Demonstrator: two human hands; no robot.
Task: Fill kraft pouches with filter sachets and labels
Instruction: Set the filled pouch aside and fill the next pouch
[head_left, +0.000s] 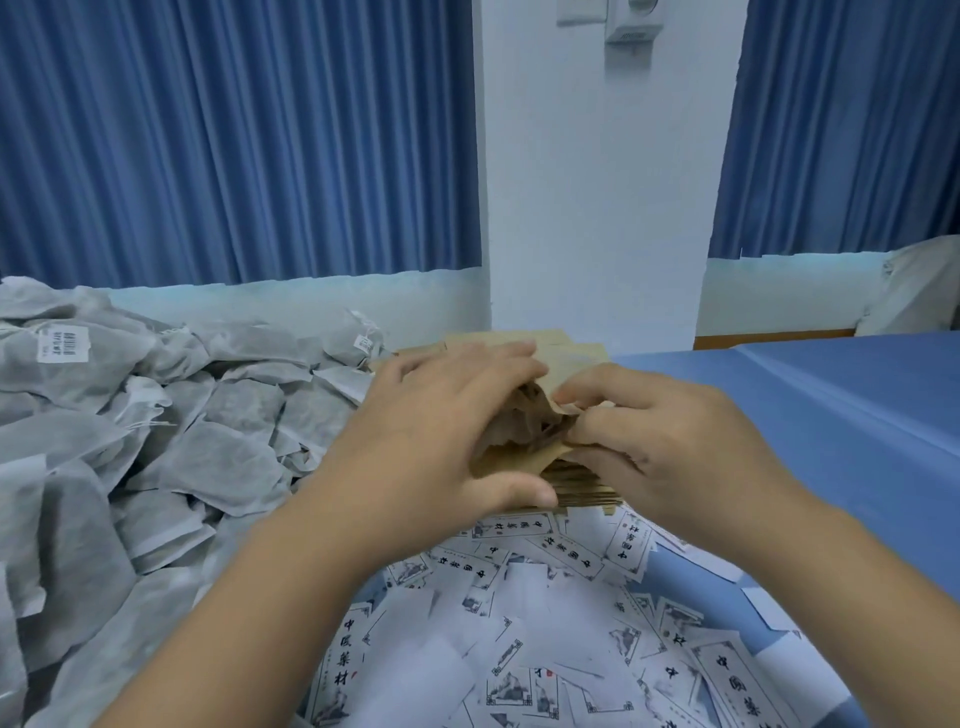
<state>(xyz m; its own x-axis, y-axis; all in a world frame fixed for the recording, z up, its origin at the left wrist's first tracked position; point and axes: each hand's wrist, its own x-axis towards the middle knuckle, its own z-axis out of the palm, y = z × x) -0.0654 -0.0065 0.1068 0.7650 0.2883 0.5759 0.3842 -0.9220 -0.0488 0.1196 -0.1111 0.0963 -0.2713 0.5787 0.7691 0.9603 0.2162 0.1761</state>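
A stack of brown kraft pouches (576, 347) lies at the table's middle. My left hand (441, 436) rests over its left side, thumb pressed on the near edge. My right hand (649, 431) pinches the rumpled mouth of the top pouch (524, 421) between the two hands. Grey filter sachets (156, 415) lie heaped at the left, some with white barcode tags. White printed labels (519, 623) lie scattered in the foreground below my hands.
The table has a blue cover (831, 415) with bare room at the right. Blue curtains (234, 140) and a white pillar (597, 182) stand behind. A pale bundle (914, 291) lies at the far right edge.
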